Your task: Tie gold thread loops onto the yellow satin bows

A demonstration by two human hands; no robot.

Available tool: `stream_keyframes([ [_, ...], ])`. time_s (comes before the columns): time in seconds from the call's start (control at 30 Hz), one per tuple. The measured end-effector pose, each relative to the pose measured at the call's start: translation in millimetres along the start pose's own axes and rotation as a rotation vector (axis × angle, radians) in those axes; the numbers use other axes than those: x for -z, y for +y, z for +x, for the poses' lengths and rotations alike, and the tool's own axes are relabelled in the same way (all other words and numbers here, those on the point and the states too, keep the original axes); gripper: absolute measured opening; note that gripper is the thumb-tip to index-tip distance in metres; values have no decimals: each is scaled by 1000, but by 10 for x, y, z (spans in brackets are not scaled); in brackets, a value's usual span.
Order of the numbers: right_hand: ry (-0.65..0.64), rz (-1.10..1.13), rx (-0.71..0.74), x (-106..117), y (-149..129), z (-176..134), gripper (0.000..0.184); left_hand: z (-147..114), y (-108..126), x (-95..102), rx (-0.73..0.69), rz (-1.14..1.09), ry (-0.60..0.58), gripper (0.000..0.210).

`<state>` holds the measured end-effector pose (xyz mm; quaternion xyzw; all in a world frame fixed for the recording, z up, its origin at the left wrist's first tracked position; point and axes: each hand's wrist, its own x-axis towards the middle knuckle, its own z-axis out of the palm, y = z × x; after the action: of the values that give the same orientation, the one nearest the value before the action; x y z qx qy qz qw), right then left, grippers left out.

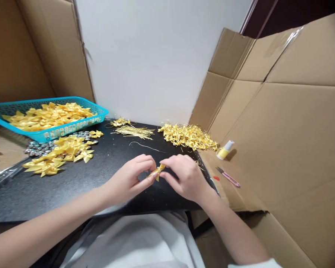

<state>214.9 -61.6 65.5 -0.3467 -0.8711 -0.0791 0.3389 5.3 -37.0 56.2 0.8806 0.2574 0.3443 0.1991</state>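
Observation:
Between my two hands, just above the black tabletop (100, 193), is a yellow ribbon bow (159, 170). My left hand (136, 173) pinches its left end between thumb and fingers. On the other side, my right hand (185, 176) pinches the bow's right end. The fingers cover much of the bow, and a small shiny bit shows near my left fingertips. Beyond the hands lie a bundle of thin gold ties (135, 131) and one loose gold strand (147, 146). A heap of yellow bows with ties (188, 136) lies past my right hand.
At the left stands a turquoise basket (58, 132) of yellow bows. In front of it are loose yellow bows (69, 147) and silver beads (40, 148). Pink thread snips (230, 178) and a yellow thread spool (225, 150) are on cardboard at right. Cardboard walls (296, 123) flank the table.

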Motion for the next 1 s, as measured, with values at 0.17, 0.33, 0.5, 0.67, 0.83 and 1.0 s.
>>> stream_keyframes([
  [0.17,279,434,-86,-294,20,304,14,130,-173,231,-90,-32,-26,21],
  [0.33,489,709,-348,-514,195,307,16,195,-344,296,-48,-133,-12,23],
  [0.5,448,762,-384,-582,245,301,14,180,-486,205,15,-286,18,27],
  [0.67,288,545,-74,-464,208,302,12,145,-526,87,140,-509,57,27],
  [0.83,169,297,105,-446,193,296,26,150,-563,36,149,-466,174,20],
  [1.0,251,533,-26,-539,255,266,32,143,-677,-28,177,-335,153,15],
])
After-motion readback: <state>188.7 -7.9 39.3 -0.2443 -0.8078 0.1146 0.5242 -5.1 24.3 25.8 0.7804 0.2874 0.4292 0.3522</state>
